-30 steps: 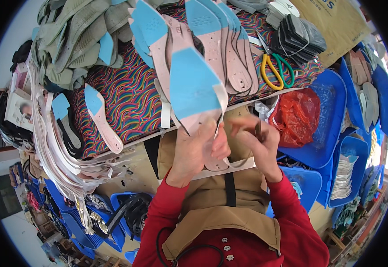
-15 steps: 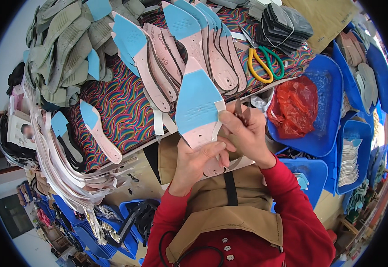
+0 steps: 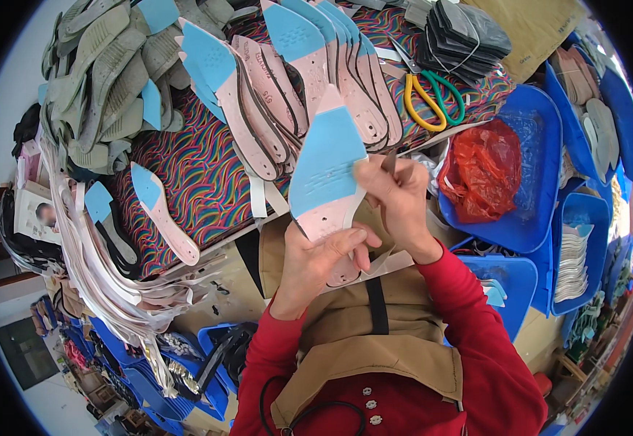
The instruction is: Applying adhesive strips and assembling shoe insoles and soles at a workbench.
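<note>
While both hands [image 3: 313,267] [image 3: 402,207] pinch the insole [image 3: 327,160], its long axis runs forward, pink tip [image 3: 329,98] pointing away.

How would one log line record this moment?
Left hand: holding pink-and-blue insole | Right hand: touching insole's right edge, holding dark object | Nearby: scissors, red plastic bag

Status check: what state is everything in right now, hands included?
Insole, held up, blue patch showing
Left hand, closed on the insole's pink part
Right hand, pinching the insole's right edge
Dark object, in the right hand, kind unclear
Scissors, lying down, handles spread
Black bundle, stacked, banded
Red bag, crumpled, in a blue tub
Grey pieces, heaped
</note>
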`<state>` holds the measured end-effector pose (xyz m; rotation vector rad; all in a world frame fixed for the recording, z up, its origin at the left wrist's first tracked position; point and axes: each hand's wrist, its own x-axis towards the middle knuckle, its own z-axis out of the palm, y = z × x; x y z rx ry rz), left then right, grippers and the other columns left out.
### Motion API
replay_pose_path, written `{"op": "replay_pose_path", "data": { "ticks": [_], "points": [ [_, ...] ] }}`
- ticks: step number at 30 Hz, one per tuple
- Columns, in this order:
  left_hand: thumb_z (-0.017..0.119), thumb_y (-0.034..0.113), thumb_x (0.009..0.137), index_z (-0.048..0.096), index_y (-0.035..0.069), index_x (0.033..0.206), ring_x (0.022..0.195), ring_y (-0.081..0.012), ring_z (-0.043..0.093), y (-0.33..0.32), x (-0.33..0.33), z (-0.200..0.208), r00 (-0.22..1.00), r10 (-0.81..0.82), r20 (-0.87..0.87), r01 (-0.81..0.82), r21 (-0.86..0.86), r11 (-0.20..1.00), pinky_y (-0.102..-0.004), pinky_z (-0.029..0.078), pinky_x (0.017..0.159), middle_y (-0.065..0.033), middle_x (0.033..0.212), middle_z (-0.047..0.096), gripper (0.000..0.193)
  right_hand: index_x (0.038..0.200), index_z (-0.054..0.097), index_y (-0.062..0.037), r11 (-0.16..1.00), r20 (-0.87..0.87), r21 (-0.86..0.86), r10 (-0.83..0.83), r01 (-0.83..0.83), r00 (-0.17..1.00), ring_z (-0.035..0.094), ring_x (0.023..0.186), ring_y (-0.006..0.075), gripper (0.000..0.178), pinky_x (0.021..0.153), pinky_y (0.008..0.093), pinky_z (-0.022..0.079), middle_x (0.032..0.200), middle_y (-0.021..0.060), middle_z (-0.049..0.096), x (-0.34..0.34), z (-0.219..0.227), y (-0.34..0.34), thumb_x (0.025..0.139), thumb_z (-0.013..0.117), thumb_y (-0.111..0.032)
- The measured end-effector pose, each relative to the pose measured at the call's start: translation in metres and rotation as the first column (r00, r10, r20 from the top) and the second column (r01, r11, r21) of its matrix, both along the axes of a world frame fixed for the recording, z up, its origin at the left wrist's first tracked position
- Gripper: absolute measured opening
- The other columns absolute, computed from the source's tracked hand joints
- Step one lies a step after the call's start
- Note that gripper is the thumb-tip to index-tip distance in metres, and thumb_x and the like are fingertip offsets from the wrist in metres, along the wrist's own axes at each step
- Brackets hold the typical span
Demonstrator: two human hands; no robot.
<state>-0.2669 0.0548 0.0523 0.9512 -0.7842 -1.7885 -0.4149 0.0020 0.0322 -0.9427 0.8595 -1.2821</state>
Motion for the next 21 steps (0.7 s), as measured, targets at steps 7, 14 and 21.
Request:
{"op": "replay_pose_path", "data": {
  "ticks": [7, 14, 21],
  "points": [
    [0.057, 0.002, 0.089, 0.047, -0.007, 0.128, 0.052, -0.0189, 0.056, -0.022, 0.023, 0.016, 0.92, 0.385, 0.075, -0.378, -0.095, 0.921, -0.026, 0.046, 0.05, -0.0169, 0.08, 0.067, 0.041, 0.099, 0.066, -0.0035, 0.871, -0.578, -0.181, 0.282, -0.457, 0.766, 0.046, 0.053, 0.0143, 0.022, 0.049, 0.025, 0.034, 0.065, 0.0019, 0.056, -0.015, 0.007, 0.021, 0.077, 0.067, -0.002],
    [0.053, 0.011, 0.098, 0.048, -0.001, 0.129, 0.051, -0.0115, 0.043, -0.027, 0.038, 0.012, 0.814, 0.417, -0.405, -0.463, -0.019, 0.886, -0.0258, 0.037, 0.048, -0.0034, 0.07, 0.054, 0.034, 0.101, 0.063, -0.0019, 0.794, -0.766, -0.33, 0.091, -0.511, 0.637, 0.049, 0.049, 0.0179, 0.031, 0.048, 0.0285, 0.038, 0.063, 0.0018, 0.056, -0.017, -0.001, 0.059, 0.071, 0.066, 0.003],
    [0.048, 0.018, 0.103, 0.043, 0.004, 0.134, 0.051, -0.0075, 0.034, -0.031, 0.038, 0.001, 0.568, 0.356, -0.742, -0.454, 0.078, 0.887, -0.028, 0.033, 0.049, 0.0031, 0.064, 0.04, 0.035, 0.098, 0.065, 0.0018, 0.911, -0.546, -0.283, 0.105, -0.301, 0.831, 0.042, 0.049, 0.0125, 0.019, 0.047, 0.0256, 0.035, 0.062, 0.0017, 0.053, 0.001, 0.003, 0.066, 0.08, 0.065, 0.003]
  ]
}}
